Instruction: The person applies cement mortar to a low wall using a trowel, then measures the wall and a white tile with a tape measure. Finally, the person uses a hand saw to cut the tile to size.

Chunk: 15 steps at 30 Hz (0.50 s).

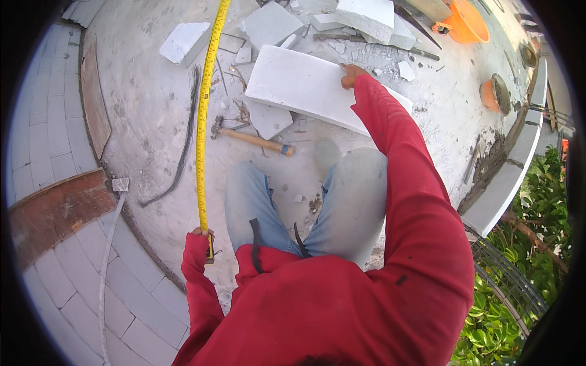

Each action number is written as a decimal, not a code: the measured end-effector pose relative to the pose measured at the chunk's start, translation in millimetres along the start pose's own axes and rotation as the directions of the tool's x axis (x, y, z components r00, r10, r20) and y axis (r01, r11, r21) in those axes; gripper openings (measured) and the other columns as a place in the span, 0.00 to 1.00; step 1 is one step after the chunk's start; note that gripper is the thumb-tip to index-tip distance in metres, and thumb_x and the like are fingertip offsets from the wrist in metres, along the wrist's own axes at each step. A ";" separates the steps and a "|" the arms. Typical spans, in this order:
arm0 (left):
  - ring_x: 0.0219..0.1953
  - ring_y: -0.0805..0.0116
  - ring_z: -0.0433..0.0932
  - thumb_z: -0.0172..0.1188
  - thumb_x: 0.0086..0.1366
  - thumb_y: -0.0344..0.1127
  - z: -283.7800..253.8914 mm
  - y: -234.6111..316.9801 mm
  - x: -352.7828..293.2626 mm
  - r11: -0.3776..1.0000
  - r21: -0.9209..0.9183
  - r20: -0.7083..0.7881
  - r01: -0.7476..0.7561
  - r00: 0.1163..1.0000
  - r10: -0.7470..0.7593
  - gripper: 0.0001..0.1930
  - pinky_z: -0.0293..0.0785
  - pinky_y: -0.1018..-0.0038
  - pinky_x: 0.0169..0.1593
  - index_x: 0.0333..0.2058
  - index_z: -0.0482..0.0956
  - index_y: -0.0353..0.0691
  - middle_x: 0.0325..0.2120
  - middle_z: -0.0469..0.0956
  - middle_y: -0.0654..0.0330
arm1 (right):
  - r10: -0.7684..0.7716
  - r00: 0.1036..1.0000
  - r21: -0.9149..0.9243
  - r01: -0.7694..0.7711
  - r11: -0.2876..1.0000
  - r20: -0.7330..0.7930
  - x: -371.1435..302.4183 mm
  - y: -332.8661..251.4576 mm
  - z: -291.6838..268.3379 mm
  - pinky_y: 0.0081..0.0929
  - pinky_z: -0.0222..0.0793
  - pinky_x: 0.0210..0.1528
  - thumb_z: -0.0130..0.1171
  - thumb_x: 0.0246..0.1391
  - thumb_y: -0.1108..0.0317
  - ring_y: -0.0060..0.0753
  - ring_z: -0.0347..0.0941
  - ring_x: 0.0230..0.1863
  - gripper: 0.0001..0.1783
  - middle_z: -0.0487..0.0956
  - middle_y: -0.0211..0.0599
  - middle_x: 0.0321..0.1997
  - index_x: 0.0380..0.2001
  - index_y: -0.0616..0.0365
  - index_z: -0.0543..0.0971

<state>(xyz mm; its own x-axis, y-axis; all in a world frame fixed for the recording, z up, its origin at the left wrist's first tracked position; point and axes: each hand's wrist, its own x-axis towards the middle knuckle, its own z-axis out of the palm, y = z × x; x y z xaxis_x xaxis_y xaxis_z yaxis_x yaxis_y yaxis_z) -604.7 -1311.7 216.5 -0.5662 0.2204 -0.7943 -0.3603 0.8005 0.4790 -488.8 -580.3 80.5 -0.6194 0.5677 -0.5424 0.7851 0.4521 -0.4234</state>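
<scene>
Measuring appears to be the step in hand; clock directions are read from the centre of the head view, with 12 at the top. Left hand [202, 232], 8 o'clock: fingers closed around the case of the yellow tape measure [203, 122], whose blade is drawn out and runs up past the hammer to the rim near 11 o'clock. The blade's far end lies out of view. Right hand [350, 76], 1 o'clock: fingers partly curled at the far edge of the white block [293, 76]; whether they grip it or merely rest there cannot be told. The block lies between 12 and 1 o'clock, its left end apart from the blade and overlapping a flat white offcut [268, 120] beneath. Hammer [259, 141], near 11 o'clock: lying free between the blade and the person's knees. Broken white chunks [271, 24] lie beyond the block at 12 o'clock; an orange bucket [470, 21] stands between 1 and 2. If the block is to be measured, the next move calls for bringing blade and block edge together, the blade straight and the block held steady.
</scene>
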 end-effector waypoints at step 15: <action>0.29 0.72 0.78 0.48 0.76 0.36 15.4 -4.7 -9.6 0.985 -0.144 -0.047 0.097 0.993 -0.105 0.13 0.75 0.74 0.33 0.40 0.80 0.37 0.28 0.80 0.60 | -0.022 0.992 -0.035 0.017 0.999 -0.128 37.8 -103.9 41.4 0.43 0.65 0.65 0.58 0.50 0.23 0.47 0.75 0.63 0.50 0.80 0.45 0.61 0.63 0.53 0.75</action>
<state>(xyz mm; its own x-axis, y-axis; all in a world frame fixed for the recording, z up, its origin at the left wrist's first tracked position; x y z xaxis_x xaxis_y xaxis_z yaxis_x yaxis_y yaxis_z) -586.2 -1309.0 216.1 -0.5597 0.1088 -0.8215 -0.5166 0.7294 0.4485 -593.6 -634.3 74.0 -0.6317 0.6412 -0.4357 0.7736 0.4858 -0.4067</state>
